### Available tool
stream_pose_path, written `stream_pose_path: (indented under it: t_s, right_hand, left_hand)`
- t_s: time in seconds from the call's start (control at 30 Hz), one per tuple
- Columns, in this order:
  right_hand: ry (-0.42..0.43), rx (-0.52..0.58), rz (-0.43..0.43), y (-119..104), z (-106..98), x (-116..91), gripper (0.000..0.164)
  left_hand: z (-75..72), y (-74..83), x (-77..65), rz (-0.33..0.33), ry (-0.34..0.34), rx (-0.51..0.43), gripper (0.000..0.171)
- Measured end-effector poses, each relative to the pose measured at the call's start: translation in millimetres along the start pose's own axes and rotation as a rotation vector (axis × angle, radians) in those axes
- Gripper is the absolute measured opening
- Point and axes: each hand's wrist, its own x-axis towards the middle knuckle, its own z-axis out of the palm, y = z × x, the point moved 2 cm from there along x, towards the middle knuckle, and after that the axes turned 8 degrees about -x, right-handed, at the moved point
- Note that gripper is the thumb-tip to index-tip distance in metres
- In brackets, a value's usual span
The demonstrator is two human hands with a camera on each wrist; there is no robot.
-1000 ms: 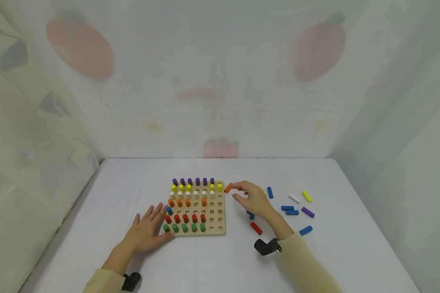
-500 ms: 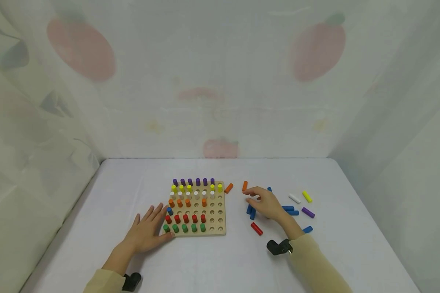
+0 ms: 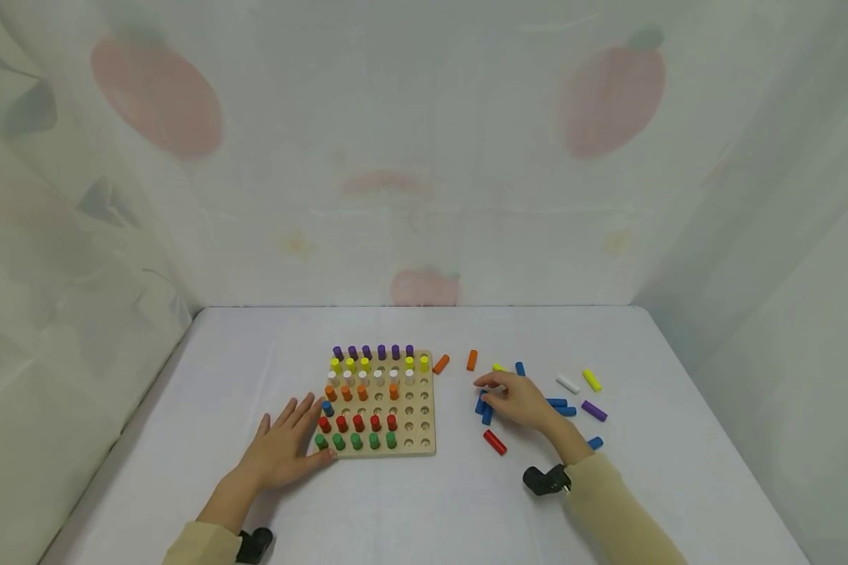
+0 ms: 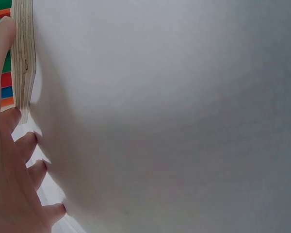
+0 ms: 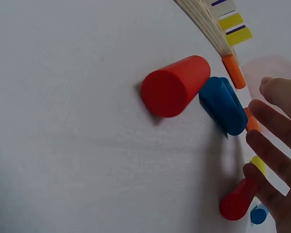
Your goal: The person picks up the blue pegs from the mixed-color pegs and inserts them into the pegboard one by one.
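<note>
A wooden pegboard (image 3: 422,412) stands mid-table with rows of coloured pegs in its holes. My left hand (image 3: 280,453) lies spread at its left side, thumb at the near left corner; the left wrist view shows that thumb against the board's edge (image 4: 24,58). To the right of the board, my right hand (image 3: 519,399) hovers just over two blue pegs (image 3: 484,408), fingers loosely bent and holding nothing. In the right wrist view its fingers (image 5: 271,119) are apart. A red peg (image 5: 238,199) shows by the little finger there; whether they touch, I cannot tell.
Two orange pegs (image 3: 441,363) lie between board and hand. A red peg (image 3: 495,442) lies nearer me. Further right are loose white (image 3: 568,384), yellow (image 3: 591,380), purple (image 3: 594,410) and blue pegs (image 3: 520,368). A white curtain (image 3: 424,235) closes the back.
My right hand has left the orange peg beside the board and moved right and nearer me, over the blue pegs. The left hand has stayed put.
</note>
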Motion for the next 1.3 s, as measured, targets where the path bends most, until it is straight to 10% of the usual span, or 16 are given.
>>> stream_pose_path:
  t_s: [1.3]
  right_hand:
    - [-0.128, -0.121, -0.040, -2, 0, 11, 0.017]
  left_hand:
    - [2.2, -2.7, 0.5, 0.000, -0.005, -0.004, 0.095]
